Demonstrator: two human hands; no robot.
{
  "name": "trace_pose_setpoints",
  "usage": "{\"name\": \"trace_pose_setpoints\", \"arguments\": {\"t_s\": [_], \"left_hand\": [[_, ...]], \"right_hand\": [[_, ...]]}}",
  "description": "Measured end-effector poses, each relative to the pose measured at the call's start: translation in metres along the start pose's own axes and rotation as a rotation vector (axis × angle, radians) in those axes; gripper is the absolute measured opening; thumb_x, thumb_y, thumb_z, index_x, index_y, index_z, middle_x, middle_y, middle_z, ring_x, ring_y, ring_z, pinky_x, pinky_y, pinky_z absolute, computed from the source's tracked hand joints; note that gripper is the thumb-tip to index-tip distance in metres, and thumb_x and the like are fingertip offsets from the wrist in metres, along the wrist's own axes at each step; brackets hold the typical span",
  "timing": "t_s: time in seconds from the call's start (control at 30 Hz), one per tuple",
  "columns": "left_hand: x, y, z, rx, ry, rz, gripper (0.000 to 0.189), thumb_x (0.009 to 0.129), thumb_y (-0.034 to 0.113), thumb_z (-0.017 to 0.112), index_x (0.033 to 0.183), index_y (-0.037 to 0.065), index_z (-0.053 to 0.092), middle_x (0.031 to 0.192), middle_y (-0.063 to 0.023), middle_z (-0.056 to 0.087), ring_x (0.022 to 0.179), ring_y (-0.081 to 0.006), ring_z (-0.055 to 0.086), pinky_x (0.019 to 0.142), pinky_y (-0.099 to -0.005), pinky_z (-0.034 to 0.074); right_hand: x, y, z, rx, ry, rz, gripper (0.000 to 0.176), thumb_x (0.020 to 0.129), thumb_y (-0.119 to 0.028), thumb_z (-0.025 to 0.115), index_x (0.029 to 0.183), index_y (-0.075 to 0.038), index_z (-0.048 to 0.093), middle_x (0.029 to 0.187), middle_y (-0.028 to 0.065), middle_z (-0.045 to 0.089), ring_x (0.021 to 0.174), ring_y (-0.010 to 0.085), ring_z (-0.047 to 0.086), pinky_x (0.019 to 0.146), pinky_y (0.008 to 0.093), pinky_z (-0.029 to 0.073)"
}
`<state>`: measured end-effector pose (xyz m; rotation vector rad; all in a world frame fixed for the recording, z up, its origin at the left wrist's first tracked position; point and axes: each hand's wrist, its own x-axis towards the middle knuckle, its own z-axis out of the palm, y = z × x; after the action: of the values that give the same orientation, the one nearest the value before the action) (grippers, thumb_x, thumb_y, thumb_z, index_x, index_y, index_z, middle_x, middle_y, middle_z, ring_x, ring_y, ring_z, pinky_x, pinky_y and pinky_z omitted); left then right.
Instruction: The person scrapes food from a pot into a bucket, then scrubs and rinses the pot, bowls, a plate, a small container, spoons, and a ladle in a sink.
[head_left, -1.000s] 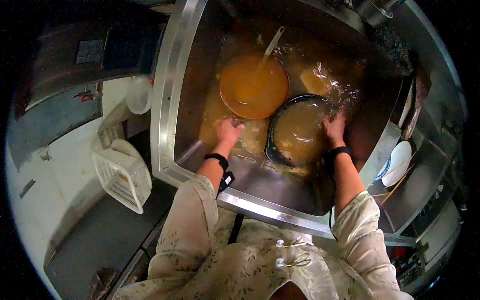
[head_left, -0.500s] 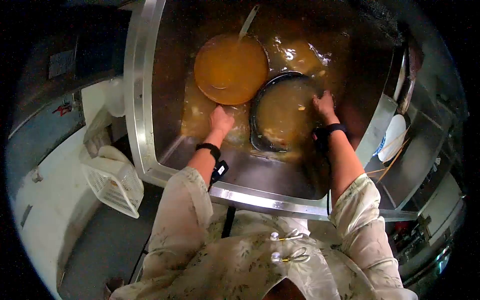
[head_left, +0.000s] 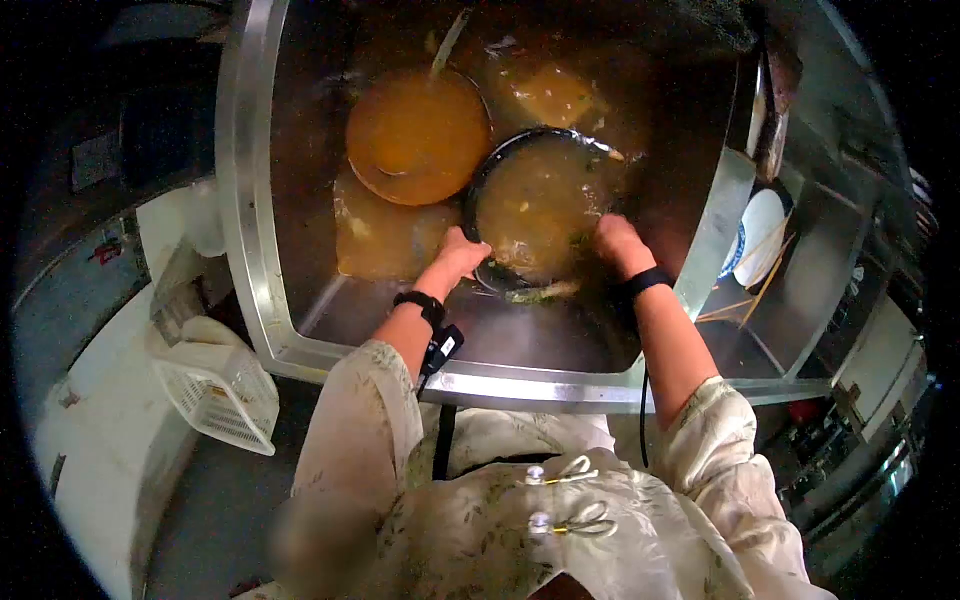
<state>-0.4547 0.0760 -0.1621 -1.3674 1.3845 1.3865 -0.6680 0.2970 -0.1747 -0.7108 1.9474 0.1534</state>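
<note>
A black round pan (head_left: pixel 478 192) lies in murky brownish water inside a metal sink (head_left: pixel 255 190). Cloudy water and small scraps fill it. My left hand (head_left: pixel 458 258) is closed on the pan's lower left rim, thumb side toward the water. At the pan's right side, my right hand (head_left: pixel 618 245) is curled against the edge; its fingertips are partly lost in the dark water. Up and left of the pan sits an orange-brown round basin (head_left: pixel 420 135), full of cloudy liquid. A long light handle (head_left: pixel 452 42) sticks up behind that basin.
The sink's front edge (head_left: pixel 500 386) runs before my body. A white plate (head_left: pixel 762 235) and thin sticks (head_left: pixel 758 280) lie in the compartment on the right. A white plastic basket (head_left: pixel 218 390) stands at the left, outside the sink.
My left hand has moved from beside the orange-brown basin to the black pan's rim. My right hand has come nearer to me along the pan's right side. The whole view has shifted.
</note>
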Motion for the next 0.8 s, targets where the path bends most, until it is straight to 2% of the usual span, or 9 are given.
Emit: {"name": "trace_pose_setpoints", "arguments": {"t_s": [0.03, 0.1, 0.23, 0.47, 0.5, 0.57, 0.63, 0.77, 0.8], "left_hand": [[-0.008, 0.004, -0.002, 0.001, -0.013, 0.001, 0.05, 0.076, 0.019, 0.072, 0.111, -0.012, 0.053, 0.101, -0.0218, 0.063, 0.083, -0.0286, 0.066, 0.058, -0.0377, 0.056], [-0.016, 0.009, -0.006, -0.132, -0.061, 0.038, 0.047, 0.079, 0.017, 0.069, 0.113, -0.012, 0.051, 0.104, -0.0213, 0.062, 0.086, -0.0278, 0.065, 0.059, -0.0372, 0.056], [-0.012, 0.0, -0.003, -0.393, -0.115, 0.047, 0.046, 0.087, 0.016, 0.061, 0.122, -0.009, 0.044, 0.109, -0.0193, 0.059, 0.088, -0.028, 0.064, 0.063, -0.0387, 0.057], [0.009, -0.015, -0.002, -0.544, -0.232, 0.094, 0.038, 0.096, 0.017, 0.054, 0.121, -0.01, 0.045, 0.106, -0.0185, 0.063, 0.088, -0.0253, 0.068, 0.068, -0.0387, 0.061], [0.01, -0.017, -0.004, -0.52, -0.265, 0.096, 0.039, 0.098, 0.021, 0.053, 0.121, -0.009, 0.046, 0.107, -0.0183, 0.064, 0.089, -0.0255, 0.068, 0.07, -0.0399, 0.061], [0.006, -0.019, -0.01, -0.486, -0.293, 0.102, 0.041, 0.099, 0.026, 0.051, 0.121, -0.008, 0.048, 0.108, -0.0181, 0.064, 0.09, -0.0258, 0.068, 0.072, -0.0411, 0.061], [-0.004, -0.015, -0.013, -0.667, -0.481, 0.044, 0.048, 0.1, 0.038, 0.048, 0.121, -0.005, 0.05, 0.109, -0.0157, 0.065, 0.091, -0.0264, 0.068, 0.076, -0.0439, 0.06], [-0.022, -0.009, -0.015, -0.698, -0.489, 0.072, 0.053, 0.099, 0.045, 0.045, 0.123, -0.001, 0.051, 0.111, -0.0138, 0.066, 0.092, -0.0267, 0.068, 0.079, -0.0471, 0.058], [-0.025, -0.007, -0.014, -0.707, -0.49, 0.068, 0.057, 0.098, 0.049, 0.043, 0.127, 0.0, 0.049, 0.116, -0.0143, 0.064, 0.096, -0.0268, 0.067, 0.08, -0.048, 0.058]], "right_hand": [[-0.025, 0.003, 0.01, -0.021, -0.045, -0.129, 0.036, 0.082, -0.028, 0.064, 0.097, 0.005, 0.065, 0.111, 0.0235, 0.064, 0.103, 0.0408, 0.061, 0.084, 0.0454, 0.05], [-0.053, -0.035, -0.005, 0.001, -0.4, -0.001, 0.043, 0.082, -0.039, 0.061, 0.102, -0.001, 0.068, 0.12, 0.0189, 0.062, 0.109, 0.0381, 0.059, 0.088, 0.0428, 0.049], [-0.054, -0.046, 0.051, -0.089, -0.448, -0.088, 0.047, 0.081, -0.041, 0.059, 0.107, -0.003, 0.067, 0.11, 0.0177, 0.066, 0.105, 0.0363, 0.061, 0.086, 0.0418, 0.049], [-0.06, -0.045, 0.014, 0.143, -0.14, -0.324, 0.012, 0.07, -0.012, 0.067, 0.074, -0.001, 0.066, 0.076, 0.0171, 0.064, 0.064, 0.027, 0.057, 0.063, 0.0373, 0.048], [-0.057, -0.038, 0.005, 0.32, -0.087, -0.426, 0.028, 0.072, -0.028, 0.071, 0.077, -0.002, 0.066, 0.08, 0.02, 0.066, 0.072, 0.0386, 0.062, 0.068, 0.042, 0.052], [-0.063, -0.045, -0.017, 0.493, 0.103, -0.306, 0.024, 0.072, -0.024, 0.07, 0.074, -0.001, 0.065, 0.081, 0.0225, 0.066, 0.075, 0.0401, 0.062, 0.071, 0.043, 0.052], [-0.056, -0.052, -0.025, 0.32, 0.338, -0.185, 0.02, 0.072, -0.02, 0.07, 0.074, -0.001, 0.064, 0.086, 0.0227, 0.067, 0.081, 0.0416, 0.062, 0.073, 0.0455, 0.052], [-0.025, -0.061, 0.029, 0.389, 0.422, -0.175, 0.028, 0.075, -0.017, 0.066, 0.099, -0.004, 0.062, 0.097, 0.0241, 0.065, 0.09, 0.041, 0.063, 0.078, 0.0477, 0.052], [-0.021, -0.064, 0.045, 0.267, 0.206, -0.188, 0.036, 0.078, -0.02, 0.064, 0.112, -0.007, 0.06, 0.1, 0.0238, 0.065, 0.093, 0.0411, 0.063, 0.081, 0.0478, 0.052]]}}
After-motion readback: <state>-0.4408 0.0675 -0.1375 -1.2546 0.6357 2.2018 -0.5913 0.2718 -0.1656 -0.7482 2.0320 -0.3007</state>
